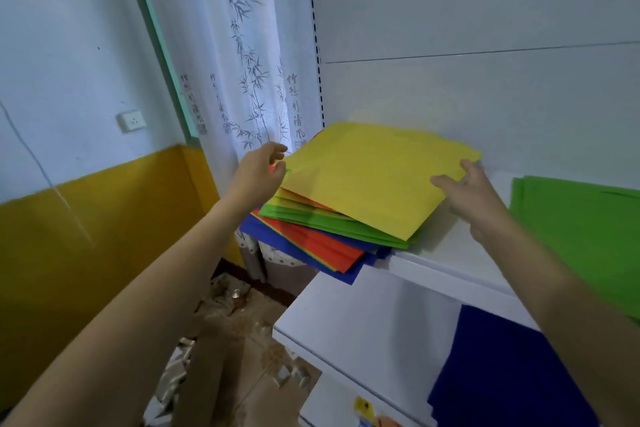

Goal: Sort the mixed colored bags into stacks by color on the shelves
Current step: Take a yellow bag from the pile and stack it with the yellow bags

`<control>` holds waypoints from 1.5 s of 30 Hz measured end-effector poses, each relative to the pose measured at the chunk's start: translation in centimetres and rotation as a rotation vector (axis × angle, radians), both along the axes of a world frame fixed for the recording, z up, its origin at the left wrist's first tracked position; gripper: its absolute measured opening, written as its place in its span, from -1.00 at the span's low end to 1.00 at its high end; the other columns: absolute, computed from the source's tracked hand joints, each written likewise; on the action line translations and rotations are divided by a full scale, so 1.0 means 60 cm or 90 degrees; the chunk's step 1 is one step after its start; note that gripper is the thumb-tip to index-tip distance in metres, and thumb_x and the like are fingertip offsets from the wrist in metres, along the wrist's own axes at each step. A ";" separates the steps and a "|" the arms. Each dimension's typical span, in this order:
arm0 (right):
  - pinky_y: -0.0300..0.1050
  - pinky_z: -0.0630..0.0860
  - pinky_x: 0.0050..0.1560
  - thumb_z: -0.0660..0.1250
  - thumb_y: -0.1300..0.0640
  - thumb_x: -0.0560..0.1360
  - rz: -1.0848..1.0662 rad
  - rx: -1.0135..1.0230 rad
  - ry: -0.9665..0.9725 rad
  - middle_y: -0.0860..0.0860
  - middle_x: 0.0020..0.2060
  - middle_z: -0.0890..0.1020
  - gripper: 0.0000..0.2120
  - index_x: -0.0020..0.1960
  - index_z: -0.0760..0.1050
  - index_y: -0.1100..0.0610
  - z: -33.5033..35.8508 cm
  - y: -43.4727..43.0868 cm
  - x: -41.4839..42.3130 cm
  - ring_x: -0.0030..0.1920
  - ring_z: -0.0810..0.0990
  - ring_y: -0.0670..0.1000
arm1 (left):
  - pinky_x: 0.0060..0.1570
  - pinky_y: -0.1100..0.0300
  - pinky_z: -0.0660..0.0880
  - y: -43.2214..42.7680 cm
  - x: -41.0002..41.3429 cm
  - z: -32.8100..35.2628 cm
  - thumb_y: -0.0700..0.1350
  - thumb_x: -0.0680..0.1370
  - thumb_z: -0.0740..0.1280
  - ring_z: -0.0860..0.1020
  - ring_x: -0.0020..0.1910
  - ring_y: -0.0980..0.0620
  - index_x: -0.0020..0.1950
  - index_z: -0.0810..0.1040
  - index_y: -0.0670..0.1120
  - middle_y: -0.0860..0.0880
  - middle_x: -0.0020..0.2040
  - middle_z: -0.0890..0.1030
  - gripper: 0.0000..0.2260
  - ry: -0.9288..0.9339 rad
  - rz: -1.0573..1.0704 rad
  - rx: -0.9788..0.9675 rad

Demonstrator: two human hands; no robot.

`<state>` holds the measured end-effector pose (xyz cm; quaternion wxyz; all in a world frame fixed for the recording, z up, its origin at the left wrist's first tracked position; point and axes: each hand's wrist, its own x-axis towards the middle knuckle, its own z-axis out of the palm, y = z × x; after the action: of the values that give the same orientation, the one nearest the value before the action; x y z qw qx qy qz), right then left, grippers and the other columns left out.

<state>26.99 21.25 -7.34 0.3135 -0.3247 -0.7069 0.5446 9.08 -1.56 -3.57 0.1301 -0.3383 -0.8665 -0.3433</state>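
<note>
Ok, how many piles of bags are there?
3: mixed pile on the upper shelf's left end, green stack to its right, blue stack on the lower shelf. Others may be hidden.

Two hands (258,177) (476,199), one mixed pile (363,184), two single-colour stacks (581,236) (512,374).
</note>
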 end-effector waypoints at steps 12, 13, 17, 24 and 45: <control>0.03 0.41 0.12 0.30 0.25 0.49 -0.184 0.017 -0.006 0.16 0.43 0.17 -0.32 0.50 0.06 0.02 -0.016 0.008 -0.074 0.30 0.36 0.20 | 0.35 0.05 0.23 0.146 -0.203 -0.006 0.00 0.61 0.14 0.33 0.37 -0.11 0.44 0.25 -0.08 -0.11 0.41 0.36 -0.59 -0.072 -0.180 -0.204; 0.04 0.41 0.12 0.31 0.22 0.49 -0.203 0.012 -0.025 0.15 0.43 0.18 -0.32 0.50 0.05 0.02 -0.013 0.003 -0.076 0.29 0.36 0.21 | 0.36 0.04 0.22 0.154 -0.213 -0.007 0.02 0.61 0.13 0.34 0.37 -0.12 0.45 0.23 -0.08 -0.12 0.41 0.36 -0.57 -0.071 -0.211 -0.230; 0.00 0.42 0.06 0.30 0.19 0.51 -0.239 -0.034 -0.069 0.15 0.39 0.31 -0.35 0.49 0.07 0.05 0.007 -0.021 -0.076 0.21 0.45 0.19 | 0.18 0.15 0.33 0.167 -0.240 -0.014 0.03 0.61 0.13 0.43 0.27 -0.08 0.44 0.24 -0.07 -0.10 0.35 0.43 -0.58 -0.054 -0.316 -0.224; -0.02 0.40 0.07 0.29 0.25 0.50 -0.310 -0.005 -0.152 0.19 0.36 0.33 -0.41 0.46 0.17 0.02 0.019 -0.056 -0.064 0.07 0.45 0.15 | 0.01 0.24 0.34 0.154 -0.268 -0.016 -0.05 0.60 0.17 0.51 0.07 0.01 0.33 0.38 -0.06 -0.03 0.16 0.55 -0.69 -0.079 -0.461 -0.150; 0.06 0.40 0.14 0.32 0.26 0.49 -0.323 -0.024 -0.198 0.21 0.36 0.32 -0.43 0.44 0.23 0.05 0.053 -0.058 -0.075 0.06 0.42 0.14 | 0.19 0.20 0.35 0.168 -0.280 -0.005 -0.02 0.55 0.28 0.43 0.26 -0.01 0.42 0.26 -0.07 -0.08 0.32 0.43 -0.52 -0.109 -0.530 -0.196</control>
<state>22.49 17.79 -4.18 0.3215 -0.5761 -0.6328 0.4054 -7.71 8.51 -3.84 -0.1431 -0.6435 -0.7054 -0.2604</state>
